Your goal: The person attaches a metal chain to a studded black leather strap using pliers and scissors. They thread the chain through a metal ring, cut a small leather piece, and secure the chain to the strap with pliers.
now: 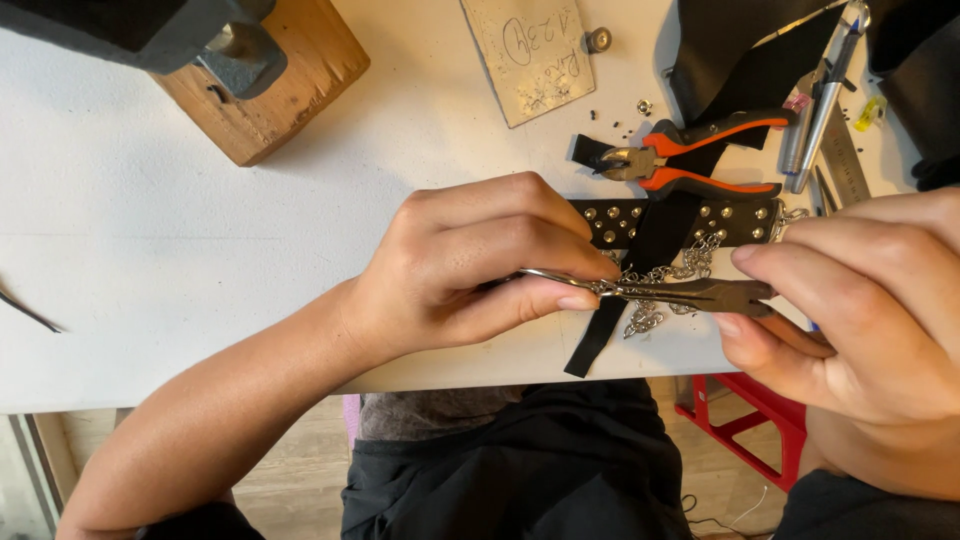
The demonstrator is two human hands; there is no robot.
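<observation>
My left hand (470, 265) pinches a slim silver metal piece (560, 279) between thumb and fingers, just above the table's front edge. Its tip meets dark slim pliers (720, 293), which my right hand (870, 310) holds by the handle end. Where the two tools meet hangs a silver chain (668, 274), partly hidden by them. The chain is attached to a black studded strap (735, 222) lying flat on the white table (200, 230). A black band (600, 335) runs from under the strap over the table edge.
Orange-handled cutters (700, 150) lie just behind the strap. A wooden block (270, 90) carrying a grey metal tool stands at the back left. A tan engraved plate (530, 50), loose rivets (644, 105), pens and a ruler (845, 150) lie at the back. A red stool (750, 420) stands below the table.
</observation>
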